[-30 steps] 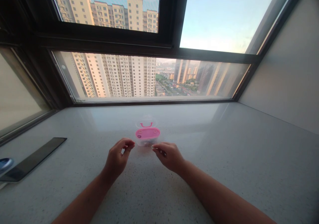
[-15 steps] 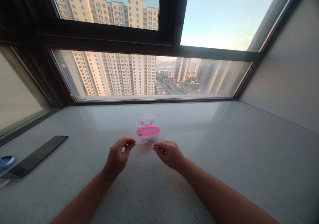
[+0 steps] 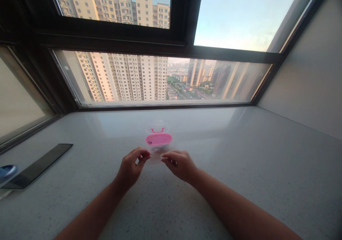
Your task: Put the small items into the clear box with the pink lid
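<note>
A clear plastic box stands in front of my hands, with a pink oval tray at its top and a small dark ring-shaped thing at the tray's left end. Behind the tray rises the clear lid with a pink handle. My left hand pinches a tiny pale loop-like piece between thumb and fingertips. Opposite it, my right hand pinches another small white piece. A short gap separates the two pieces, both just in front of the box. They are too small to name.
On the left of the speckled pale sill lies a dark flat tablet-like device, with a round blue object at its near end. Dark window frames bound the sill behind, and a pale wall the right.
My left hand has moved right and slightly inward, closer to my right hand, and the pale piece at its fingertips now shows. My right hand has barely shifted left.
</note>
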### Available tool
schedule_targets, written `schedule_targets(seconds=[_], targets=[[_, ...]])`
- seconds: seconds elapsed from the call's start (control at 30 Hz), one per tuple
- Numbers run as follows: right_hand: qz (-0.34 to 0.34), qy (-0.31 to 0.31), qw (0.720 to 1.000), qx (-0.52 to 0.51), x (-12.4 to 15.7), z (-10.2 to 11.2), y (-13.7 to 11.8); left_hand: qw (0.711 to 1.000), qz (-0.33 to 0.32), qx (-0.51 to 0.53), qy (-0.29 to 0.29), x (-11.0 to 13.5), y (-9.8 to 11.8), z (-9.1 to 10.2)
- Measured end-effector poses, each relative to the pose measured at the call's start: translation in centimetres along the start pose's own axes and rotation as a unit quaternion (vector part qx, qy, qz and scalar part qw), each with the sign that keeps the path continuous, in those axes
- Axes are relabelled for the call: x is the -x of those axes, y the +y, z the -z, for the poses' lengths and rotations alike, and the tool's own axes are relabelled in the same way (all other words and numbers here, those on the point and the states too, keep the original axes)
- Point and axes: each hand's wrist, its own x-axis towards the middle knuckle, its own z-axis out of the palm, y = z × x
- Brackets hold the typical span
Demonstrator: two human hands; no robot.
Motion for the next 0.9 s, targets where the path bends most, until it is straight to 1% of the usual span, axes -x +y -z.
schedule_targets(seconds=[0.17,0.23,0.33,0.53,0.9], targets=[[0.03,-0.015,0.999,0.017,0.1,-0.1,-0.6,0.999,-0.022,0.021,-0.041,0.3,0.8,-0.5],[0.035,-0.013,0.999,0.027,0.1,-0.2,-0.6,0.998,-0.029,0.029,-0.048,0.4,1.0,-0.7],[0.041,-0.015,0.998,0.047,0.1,-0.3,-0.4,0.998,-0.036,0.037,-0.047,0.4,1.0,-0.8],[0.042,-0.048,0.995,0.072,0.1,-0.3,-0.4,0.997,-0.027,0.043,-0.05,0.5,0.9,-0.8],[0.03,-0.047,0.996,0.075,0.2,-0.3,-0.4,0.997,-0.007,0.049,-0.051,0.5,1.2,-0.9]])
